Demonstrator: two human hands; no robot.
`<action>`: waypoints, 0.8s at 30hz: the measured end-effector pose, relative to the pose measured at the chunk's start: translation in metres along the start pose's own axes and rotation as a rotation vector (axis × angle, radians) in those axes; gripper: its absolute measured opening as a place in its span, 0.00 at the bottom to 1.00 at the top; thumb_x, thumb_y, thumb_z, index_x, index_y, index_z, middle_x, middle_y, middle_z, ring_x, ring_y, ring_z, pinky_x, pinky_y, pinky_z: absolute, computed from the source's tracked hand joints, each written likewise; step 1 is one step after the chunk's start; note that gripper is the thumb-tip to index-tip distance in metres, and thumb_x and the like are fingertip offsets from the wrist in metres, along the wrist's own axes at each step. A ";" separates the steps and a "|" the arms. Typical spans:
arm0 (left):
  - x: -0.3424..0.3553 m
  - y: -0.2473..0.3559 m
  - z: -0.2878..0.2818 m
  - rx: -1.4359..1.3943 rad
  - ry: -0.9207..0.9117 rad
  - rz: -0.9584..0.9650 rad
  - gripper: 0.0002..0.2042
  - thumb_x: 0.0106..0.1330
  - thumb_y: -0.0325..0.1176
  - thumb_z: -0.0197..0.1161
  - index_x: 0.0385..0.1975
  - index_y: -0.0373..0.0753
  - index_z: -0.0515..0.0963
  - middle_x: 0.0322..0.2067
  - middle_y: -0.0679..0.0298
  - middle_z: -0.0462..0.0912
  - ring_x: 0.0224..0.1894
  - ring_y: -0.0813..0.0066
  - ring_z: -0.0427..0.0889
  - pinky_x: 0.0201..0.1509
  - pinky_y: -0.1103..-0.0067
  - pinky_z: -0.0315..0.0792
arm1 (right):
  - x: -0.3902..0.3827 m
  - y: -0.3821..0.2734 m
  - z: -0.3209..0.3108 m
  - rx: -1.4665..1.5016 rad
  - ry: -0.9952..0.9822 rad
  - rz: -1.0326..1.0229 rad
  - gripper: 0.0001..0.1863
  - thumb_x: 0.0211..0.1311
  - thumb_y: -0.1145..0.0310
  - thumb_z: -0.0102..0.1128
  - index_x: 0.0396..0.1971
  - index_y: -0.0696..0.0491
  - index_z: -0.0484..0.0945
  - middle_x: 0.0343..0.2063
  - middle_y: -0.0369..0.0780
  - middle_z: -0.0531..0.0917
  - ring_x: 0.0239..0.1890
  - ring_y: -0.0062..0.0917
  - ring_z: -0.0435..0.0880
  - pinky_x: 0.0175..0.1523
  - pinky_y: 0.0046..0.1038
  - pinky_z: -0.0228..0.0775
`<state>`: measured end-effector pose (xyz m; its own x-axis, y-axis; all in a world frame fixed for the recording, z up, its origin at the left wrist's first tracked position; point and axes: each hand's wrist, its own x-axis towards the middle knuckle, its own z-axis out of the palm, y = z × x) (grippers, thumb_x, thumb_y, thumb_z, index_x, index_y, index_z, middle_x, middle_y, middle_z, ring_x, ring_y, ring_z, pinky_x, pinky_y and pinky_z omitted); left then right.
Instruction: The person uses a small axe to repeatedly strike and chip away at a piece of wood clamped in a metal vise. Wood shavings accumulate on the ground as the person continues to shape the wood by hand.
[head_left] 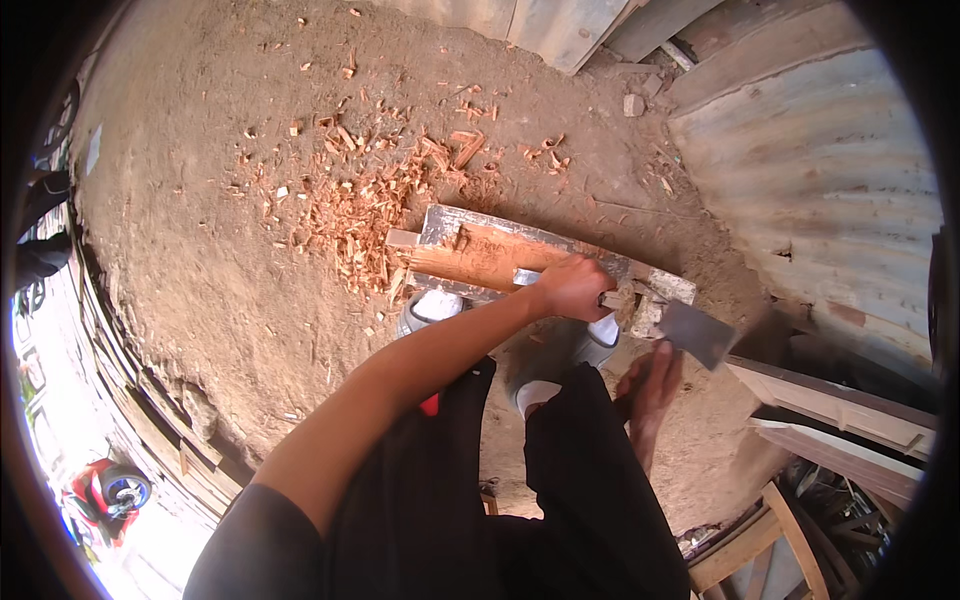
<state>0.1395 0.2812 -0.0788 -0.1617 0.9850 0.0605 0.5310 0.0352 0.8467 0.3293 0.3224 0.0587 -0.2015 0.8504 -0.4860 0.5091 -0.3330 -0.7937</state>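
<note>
Trousers: your dark trousers (560, 500) fill the lower middle of the view, with your two pale shoes (435, 305) planted on the dirt just this side of the plank.
Right hand: your right hand (650, 385) hangs low beside your right knee, below the blade; its fingers (668, 362) are loosely curled and hold nothing that shows.
Left hand: your left arm reaches across your body, and your left hand (572, 288) is wrapped around the wooden handle (612, 299) of the hatchet, fingers pressed tight about it.
Hatchet: its grey metal blade (697, 332) sticks out to the right of your left hand, just past the plank's right end and above your right hand.
Plank: the plank (490, 255) lies flat on the ground straight ahead of your shoes, running left to right; its top face is freshly cut and orange-brown, its edges grey and weathered, and its right end is rough and chipped.
Chips: reddish wood chips (360, 210) lie thick on the ground at the plank's left end and scatter farther out beyond it.
Ground: bare brown dirt (200, 250) spreads to the left and ahead.
Sheets: rusty corrugated metal sheets (810, 170) stand at the far right, with boards (840, 410) leaning below them.
Scooter: a red scooter (105, 490) shows at the lower left rim, well apart from you.
</note>
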 end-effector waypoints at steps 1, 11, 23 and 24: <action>0.000 0.000 -0.002 0.015 -0.006 0.003 0.13 0.47 0.41 0.71 0.25 0.39 0.82 0.25 0.52 0.85 0.33 0.50 0.87 0.43 0.61 0.81 | -0.001 0.003 -0.003 -0.155 -0.138 0.064 0.21 0.80 0.48 0.46 0.46 0.53 0.72 0.17 0.35 0.71 0.12 0.21 0.71 0.17 0.24 0.62; 0.004 -0.011 -0.002 -0.009 0.049 0.031 0.12 0.48 0.40 0.70 0.24 0.38 0.80 0.23 0.53 0.84 0.32 0.50 0.87 0.42 0.61 0.81 | 0.008 0.007 -0.003 -0.036 -0.197 -0.015 0.20 0.80 0.50 0.48 0.47 0.55 0.70 0.20 0.35 0.72 0.12 0.21 0.70 0.17 0.26 0.62; 0.000 -0.007 -0.004 0.036 -0.012 -0.005 0.14 0.49 0.42 0.71 0.26 0.37 0.82 0.24 0.51 0.85 0.32 0.49 0.86 0.42 0.60 0.80 | 0.011 0.016 0.001 -0.072 -0.184 0.020 0.21 0.80 0.49 0.47 0.50 0.54 0.69 0.21 0.36 0.72 0.13 0.20 0.71 0.17 0.24 0.64; 0.000 -0.006 -0.004 0.044 -0.027 -0.007 0.14 0.49 0.42 0.71 0.26 0.37 0.82 0.24 0.51 0.85 0.32 0.49 0.86 0.42 0.60 0.80 | 0.013 0.021 -0.006 -0.197 -0.270 0.049 0.22 0.80 0.49 0.47 0.50 0.54 0.69 0.21 0.36 0.72 0.13 0.20 0.71 0.17 0.24 0.64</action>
<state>0.1328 0.2802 -0.0821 -0.1431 0.9889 0.0396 0.5664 0.0490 0.8227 0.3420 0.3291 0.0374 -0.3739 0.6880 -0.6219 0.6700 -0.2633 -0.6941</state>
